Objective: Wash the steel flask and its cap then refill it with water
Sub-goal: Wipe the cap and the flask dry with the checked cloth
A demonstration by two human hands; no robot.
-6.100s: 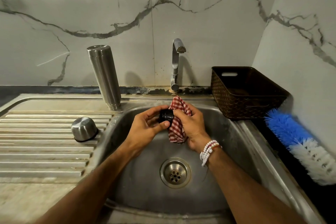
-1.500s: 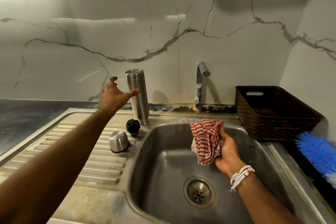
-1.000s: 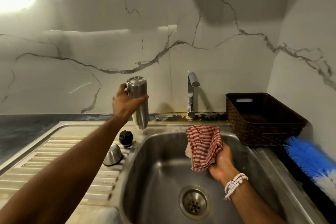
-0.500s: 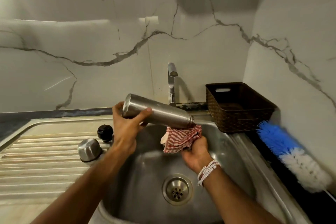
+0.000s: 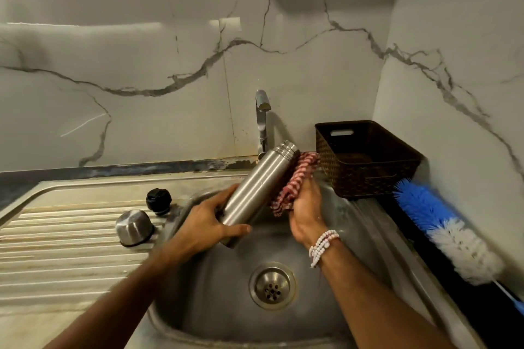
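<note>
Now a person stands at a steel sink (image 5: 215,292), holding the steel flask (image 5: 261,187) tilted above the basin, its ridged end up near the tap (image 5: 262,119). The left hand (image 5: 204,224) wraps round the flask's lower end; the right hand (image 5: 304,210) clutches a red-checked cloth (image 5: 292,184) pressed against the flask's upper side. The black cap (image 5: 158,200) and a steel cup lid (image 5: 133,227) sit apart on the draining board (image 5: 56,249). Smooth, rigid and probably wet, the flask looks slippery and light; a full wrap around its body seems safest.
</note>
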